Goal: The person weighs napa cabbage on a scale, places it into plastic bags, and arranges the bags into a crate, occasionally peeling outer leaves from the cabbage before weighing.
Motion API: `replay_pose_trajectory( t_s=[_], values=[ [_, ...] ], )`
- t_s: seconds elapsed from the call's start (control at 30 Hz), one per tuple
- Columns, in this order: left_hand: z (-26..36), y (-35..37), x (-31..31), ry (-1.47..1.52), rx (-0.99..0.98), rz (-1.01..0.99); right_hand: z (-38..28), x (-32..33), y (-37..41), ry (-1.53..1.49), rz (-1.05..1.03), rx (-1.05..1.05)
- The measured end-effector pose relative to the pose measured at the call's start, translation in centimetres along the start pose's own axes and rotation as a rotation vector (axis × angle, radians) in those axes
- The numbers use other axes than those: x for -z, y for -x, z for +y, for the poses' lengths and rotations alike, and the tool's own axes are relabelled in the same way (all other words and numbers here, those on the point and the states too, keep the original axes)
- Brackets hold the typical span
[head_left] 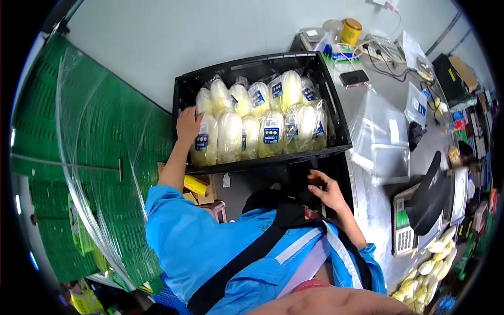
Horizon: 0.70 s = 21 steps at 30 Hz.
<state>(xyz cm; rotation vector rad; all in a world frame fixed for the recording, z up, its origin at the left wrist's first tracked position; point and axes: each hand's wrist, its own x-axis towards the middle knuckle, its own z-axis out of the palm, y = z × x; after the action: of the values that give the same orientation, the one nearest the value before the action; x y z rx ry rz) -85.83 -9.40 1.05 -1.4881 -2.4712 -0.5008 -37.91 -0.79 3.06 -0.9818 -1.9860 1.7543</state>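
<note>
A black plastic crate (pixel 252 167) holds two rows of bagged Chinese cabbages with blue-and-white labels. My left hand (pixel 188 125) reaches over the crate's left side, its fingers closed around the upper end of the leftmost front-row bagged Chinese cabbage (pixel 206 144). Some of those fingertips are hidden against the bag and the crate wall. Just below the crate's front right edge, my right hand (pixel 326 191) hovers with fingers apart and nothing in it.
Green crates (pixel 115 115) in clear film are stacked at left. On the metal table (pixel 367 210) at right lie clear plastic bags (pixel 386 136), a phone (pixel 354 78) and cables. A scale (pixel 407 223) stands nearer, beside loose cabbage pieces (pixel 428 273).
</note>
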Motion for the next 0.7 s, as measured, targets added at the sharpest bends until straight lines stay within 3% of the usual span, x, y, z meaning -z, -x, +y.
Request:
replay_pose_trajectory(
  t_s=[0.07,0.13,0.2,0.23,0.27,0.33,0.37,0.4,0.47,0.53,0.57,0.6,0.63,0.7],
  values=[
    [3.4,-0.6,-0.6,-0.057,-0.249,0.146,0.6,-0.5,-0.2,0.023,0.006,-0.025],
    [1.9,1.4,-5.9,-0.045,-0.296,-0.18,0.1,-1.0,-0.3,0.049,0.078,-0.069],
    [1.0,2.4,-8.5,0.026,-0.203,-0.239,0.8,-0.4,0.0,0.146,-0.015,0.012],
    [2.2,1.7,-7.8,0.2,-0.176,-0.265,1.1,0.0,0.6,0.235,0.049,0.065],
    [3.2,1.4,-7.1,0.188,-0.22,-0.269,1.6,0.3,1.2,0.332,0.112,0.094],
    [-2.6,0.1,-13.1,0.021,-0.129,-0.354,3.1,0.9,2.9,0.382,0.26,0.065],
    [-5.4,-1.1,-15.7,0.357,-0.118,-0.291,3.8,1.3,4.1,0.351,0.331,0.027],
    [3.4,-3.7,-10.5,-0.446,0.079,-0.502,4.4,1.6,5.7,0.314,0.392,0.0],
    [4.9,-5.3,-12.8,0.431,-0.261,0.267,6.0,2.4,9.3,0.247,0.56,-0.076],
    [18.9,-5.1,-8.6,0.804,-0.359,0.179,8.3,3.2,12.9,0.169,0.702,-0.101],
    [24.6,-4.3,-7.2,0.995,-0.365,-0.097,9.1,3.8,14.8,0.152,0.791,-0.133],
    [29.9,-3.2,-6.6,0.902,-0.57,-0.268,9.7,4.3,16.7,0.131,0.873,-0.16],
    [35.9,-0.9,-6.3,1.017,-0.72,-0.383,10.3,4.9,18.7,0.065,0.947,-0.186],
    [47.1,3.9,-4.4,0.907,-1.207,-0.325,12.2,6.6,22.7,0.023,1.058,-0.253]
  ],
)
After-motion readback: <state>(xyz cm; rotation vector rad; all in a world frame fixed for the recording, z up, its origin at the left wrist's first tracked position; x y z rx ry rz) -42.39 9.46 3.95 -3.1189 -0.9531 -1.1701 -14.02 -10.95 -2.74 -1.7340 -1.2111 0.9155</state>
